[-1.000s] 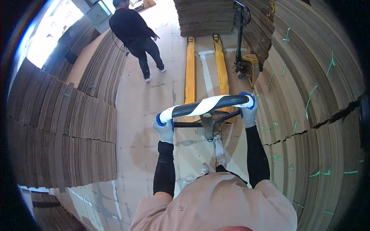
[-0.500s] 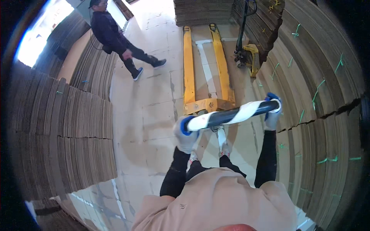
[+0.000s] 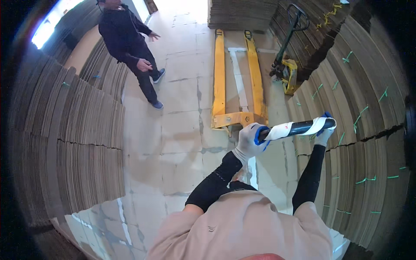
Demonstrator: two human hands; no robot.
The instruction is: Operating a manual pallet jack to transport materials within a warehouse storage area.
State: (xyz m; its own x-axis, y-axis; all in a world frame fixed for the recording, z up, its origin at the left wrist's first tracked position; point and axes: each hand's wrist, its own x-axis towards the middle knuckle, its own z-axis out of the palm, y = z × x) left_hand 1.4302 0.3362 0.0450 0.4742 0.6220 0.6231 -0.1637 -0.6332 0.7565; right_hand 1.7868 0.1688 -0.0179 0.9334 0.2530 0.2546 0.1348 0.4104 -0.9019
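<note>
Both my hands, in white gloves with blue palms, grip a black pallet jack handle (image 3: 301, 128) wound with white wrap. My left hand (image 3: 251, 140) is closed round its left end, in front of the yellow jack's base. Out to the right, my right hand (image 3: 325, 130) is wrapped round the other end, close to the stacked cardboard. Ahead of me the yellow pallet jack (image 3: 219, 82) lies low on the floor, its two long forks pointing away and carrying nothing. The lower shaft of the handle is mostly hidden behind my left hand.
On the far left a person in dark clothes (image 3: 125, 39) stands on the tiled floor (image 3: 177, 134). Flat cardboard stacks (image 3: 93, 130) line the left, and more tied stacks (image 3: 359, 108) line the right. A second pallet jack (image 3: 288, 71) stands beyond mine; cardboard (image 3: 242, 15) is piled past the fork tips.
The handle and both my hands have swung to the right, my left arm reaching further across. The person on the left has come nearer, one hand now held out.
</note>
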